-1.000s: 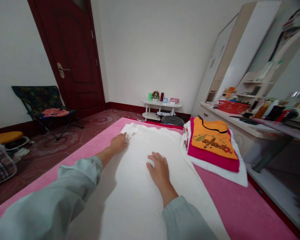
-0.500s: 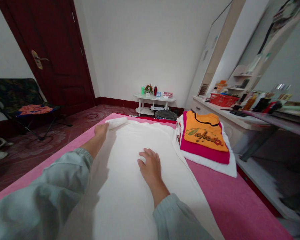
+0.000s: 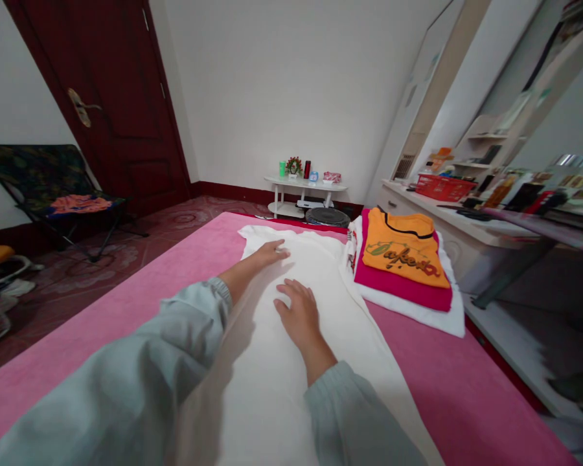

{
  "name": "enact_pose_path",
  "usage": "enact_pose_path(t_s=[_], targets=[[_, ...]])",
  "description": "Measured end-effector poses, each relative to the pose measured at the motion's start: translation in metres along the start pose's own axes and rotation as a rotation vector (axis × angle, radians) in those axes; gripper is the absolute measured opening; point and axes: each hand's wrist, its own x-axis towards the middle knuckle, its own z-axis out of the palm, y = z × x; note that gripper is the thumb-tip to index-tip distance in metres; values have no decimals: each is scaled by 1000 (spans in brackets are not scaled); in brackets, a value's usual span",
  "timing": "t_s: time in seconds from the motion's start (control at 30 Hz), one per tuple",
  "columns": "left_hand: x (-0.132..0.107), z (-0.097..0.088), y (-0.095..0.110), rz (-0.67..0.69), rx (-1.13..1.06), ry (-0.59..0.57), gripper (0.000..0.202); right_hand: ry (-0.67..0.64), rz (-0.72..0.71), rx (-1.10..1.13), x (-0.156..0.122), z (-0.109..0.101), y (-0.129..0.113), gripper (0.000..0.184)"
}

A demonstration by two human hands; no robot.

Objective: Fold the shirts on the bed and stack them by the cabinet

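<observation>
A white garment (image 3: 282, 362), which looks like a shirt, lies lengthwise before me on the pink bed cover (image 3: 175, 259). Its left side is folded inward, and a sleeve-like corner sticks out at the far left. My left hand (image 3: 269, 253) rests over the folded part near the far end, its fingers stretched out to the right. Close by, my right hand (image 3: 298, 312) is over the middle of the garment with fingers spread and slightly curved. Whether the right palm touches the cloth is hard to tell. No cloth shows gripped in either hand.
Right of the garment sits a stack of folded clothes, an orange shirt (image 3: 403, 249) on top. Farther right stands a dresser (image 3: 490, 233) with a red basket (image 3: 444, 187). A small white table (image 3: 305, 184) is by the wall, and a folding chair (image 3: 53, 188) by the door.
My left hand has carried the garment's left side inward to the right and loosened its grip. More pink cover shows on the left. The right hand has stayed nearly in place.
</observation>
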Motion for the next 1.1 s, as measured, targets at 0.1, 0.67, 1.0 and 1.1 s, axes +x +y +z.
enact_pose_path(t_s=[0.1, 0.67, 1.0, 1.1], targets=[[-26, -18, 1, -20, 93, -100, 53, 13, -17, 16, 1, -3, -1, 33], [-227, -163, 63, -198, 575, -456, 33, 21, -100, 44, 1, -1, 5, 23], [-263, -88, 124, -59, 435, -563, 25, 69, -115, 223, 4, 3, 12, 27], [-270, -63, 109, -125, 297, -748, 12, 127, -32, 349, 5, 5, 16, 35]])
